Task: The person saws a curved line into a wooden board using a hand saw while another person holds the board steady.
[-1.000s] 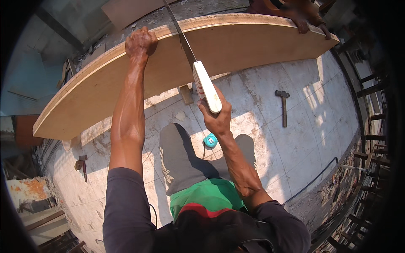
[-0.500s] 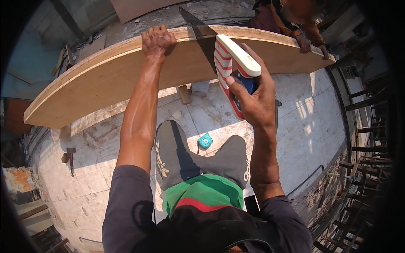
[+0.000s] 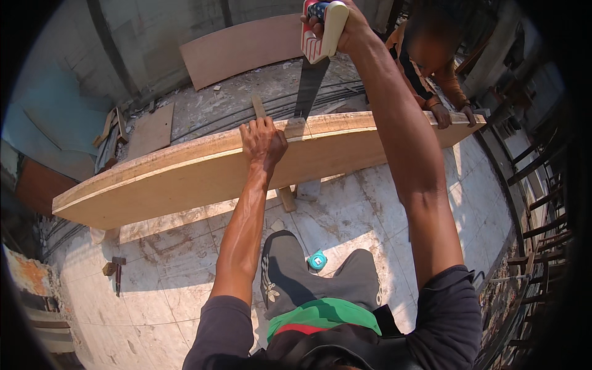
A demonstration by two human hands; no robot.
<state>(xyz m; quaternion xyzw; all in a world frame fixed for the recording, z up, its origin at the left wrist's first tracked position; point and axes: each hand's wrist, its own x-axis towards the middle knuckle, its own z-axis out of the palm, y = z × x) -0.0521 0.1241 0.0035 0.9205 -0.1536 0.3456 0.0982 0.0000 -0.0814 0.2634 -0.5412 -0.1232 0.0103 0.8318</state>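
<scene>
A thick, long wooden panel (image 3: 185,188) stands on its edge before me. My left hand (image 3: 264,143) is closed over its top edge near the middle. Raised beyond the panel, my right hand (image 3: 353,29) grips a handsaw by its white handle with red stripes and a starred blue patch. The dark blade of the handsaw (image 3: 311,86) points down to the panel's far top edge, just right of my left hand. Whether its tip touches the wood, I cannot tell.
A co-worker's hands (image 3: 453,116) hold the panel's right end. A turquoise tape measure (image 3: 317,260) lies on the tiled floor by my legs, and a hammer (image 3: 118,274) lies at the left. Behind the panel are a leaning board (image 3: 246,52) and long dark rods (image 3: 240,111).
My right hand has swung the saw up and away, from the panel's near side to beyond it. My left hand still grips the top edge. The view has shifted.
</scene>
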